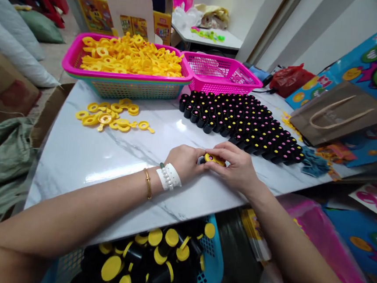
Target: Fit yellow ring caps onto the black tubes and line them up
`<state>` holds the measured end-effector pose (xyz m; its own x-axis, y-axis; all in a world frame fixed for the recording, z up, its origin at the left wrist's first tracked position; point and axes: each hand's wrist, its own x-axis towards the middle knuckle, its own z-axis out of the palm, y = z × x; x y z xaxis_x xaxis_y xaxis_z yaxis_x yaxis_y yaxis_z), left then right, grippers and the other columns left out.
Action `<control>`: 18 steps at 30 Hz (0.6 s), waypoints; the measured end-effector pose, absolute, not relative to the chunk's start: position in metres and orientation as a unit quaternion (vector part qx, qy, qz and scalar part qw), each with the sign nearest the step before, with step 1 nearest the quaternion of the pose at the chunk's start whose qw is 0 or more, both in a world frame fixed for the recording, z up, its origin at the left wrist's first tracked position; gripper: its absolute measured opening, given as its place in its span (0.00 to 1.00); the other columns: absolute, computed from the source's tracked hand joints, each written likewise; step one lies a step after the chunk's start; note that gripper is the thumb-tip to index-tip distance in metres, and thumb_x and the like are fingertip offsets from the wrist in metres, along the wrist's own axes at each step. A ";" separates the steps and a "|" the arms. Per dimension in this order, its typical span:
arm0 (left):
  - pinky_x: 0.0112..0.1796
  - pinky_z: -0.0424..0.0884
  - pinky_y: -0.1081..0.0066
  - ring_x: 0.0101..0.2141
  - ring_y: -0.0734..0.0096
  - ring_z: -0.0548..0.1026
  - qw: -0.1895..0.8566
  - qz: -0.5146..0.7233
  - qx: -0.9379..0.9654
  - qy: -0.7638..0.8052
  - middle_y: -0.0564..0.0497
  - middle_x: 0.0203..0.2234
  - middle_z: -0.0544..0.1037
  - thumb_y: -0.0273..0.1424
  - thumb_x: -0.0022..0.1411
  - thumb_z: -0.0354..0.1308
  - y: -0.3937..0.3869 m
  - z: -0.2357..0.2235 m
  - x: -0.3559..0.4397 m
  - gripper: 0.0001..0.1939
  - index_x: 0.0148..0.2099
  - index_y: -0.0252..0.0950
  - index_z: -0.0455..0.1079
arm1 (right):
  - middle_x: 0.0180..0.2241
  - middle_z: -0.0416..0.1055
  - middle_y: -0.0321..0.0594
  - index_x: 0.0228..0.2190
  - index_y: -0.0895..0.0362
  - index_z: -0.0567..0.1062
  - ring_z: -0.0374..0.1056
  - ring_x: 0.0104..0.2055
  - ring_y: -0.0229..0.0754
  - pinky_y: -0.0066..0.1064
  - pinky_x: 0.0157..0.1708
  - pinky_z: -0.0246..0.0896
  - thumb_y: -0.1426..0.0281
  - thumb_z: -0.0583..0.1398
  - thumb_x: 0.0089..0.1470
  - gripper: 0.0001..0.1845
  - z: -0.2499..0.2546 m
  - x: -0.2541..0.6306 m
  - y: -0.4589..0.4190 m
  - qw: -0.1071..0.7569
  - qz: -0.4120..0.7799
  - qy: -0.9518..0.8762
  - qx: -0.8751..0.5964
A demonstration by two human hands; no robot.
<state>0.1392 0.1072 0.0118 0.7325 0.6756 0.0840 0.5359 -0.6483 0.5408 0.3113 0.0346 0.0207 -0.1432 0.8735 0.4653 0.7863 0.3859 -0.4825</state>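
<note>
Clock: 12 is straight ahead of the hands.
Blue plastic basket (212,267): 1, at 6 o'clock below the table edge, holding a heap of black bottles (162,249) with yellow caps, about a dozen caps showing.
Left wrist: 2 bands, a gold bangle (148,183) and a white beaded bracelet (168,177).
Hands: 2, both the person's own.
Left hand (185,163): narrow, fingers curled around the left end of the black tube.
Right hand (234,167): narrow, fingertips pinching the tube from the right.
Held thing: 1 small black tube with a yellow cap (215,159), lying sideways between the hands just above the tabletop, partly hidden by fingers.
White marble table (73,171): 1, under the hands.
Loose yellow rings (106,117): roughly 20, overlapping, at 10 o'clock on the table.
Black tubes with pink and yellow tops (243,120): too many to count, upright in tight rows, at 1 o'clock.
Pink-rimmed basket (127,87): 1, at 11 o'clock, heaped with yellow rings (131,57).
Pink mesh basket (221,74): 1, at 12 o'clock, just beside it.
Brown paper bag (339,113): 1, at 2 o'clock.
Red plastic bag (289,80): 1, at 1 o'clock, farther off.
</note>
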 end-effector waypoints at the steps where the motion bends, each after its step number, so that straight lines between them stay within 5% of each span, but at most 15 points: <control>1: 0.29 0.61 0.70 0.27 0.65 0.73 0.251 0.143 0.896 0.336 0.51 0.23 0.77 0.49 0.59 0.56 0.109 0.013 0.139 0.22 0.49 0.45 0.76 | 0.37 0.72 0.41 0.40 0.53 0.79 0.69 0.36 0.42 0.34 0.36 0.67 0.65 0.65 0.53 0.11 0.022 0.311 0.035 0.346 0.065 -0.757 -0.550; 4: 0.28 0.62 0.71 0.25 0.67 0.73 0.336 0.120 0.878 0.320 0.51 0.21 0.76 0.44 0.56 0.59 0.118 0.023 0.138 0.18 0.45 0.41 0.78 | 0.36 0.71 0.41 0.39 0.55 0.77 0.68 0.35 0.41 0.33 0.35 0.66 0.65 0.64 0.54 0.11 0.026 0.309 0.036 0.327 0.081 -0.765 -0.550; 9: 0.17 0.54 0.76 0.17 0.77 0.69 0.648 0.018 0.688 0.324 0.46 0.28 0.79 0.41 0.63 0.53 0.125 0.035 0.140 0.19 0.46 0.32 0.75 | 0.34 0.68 0.40 0.37 0.57 0.75 0.66 0.34 0.40 0.32 0.34 0.64 0.66 0.62 0.56 0.08 0.025 0.305 0.033 0.337 0.080 -0.757 -0.555; 18: 0.17 0.60 0.79 0.15 0.82 0.66 0.692 0.090 0.622 0.357 0.52 0.20 0.74 0.32 0.66 0.54 0.108 0.027 0.149 0.12 0.37 0.30 0.75 | 0.33 0.67 0.40 0.43 0.57 0.76 0.65 0.38 0.44 0.38 0.39 0.66 0.66 0.63 0.54 0.15 0.008 0.305 0.026 0.396 0.091 -0.711 -0.573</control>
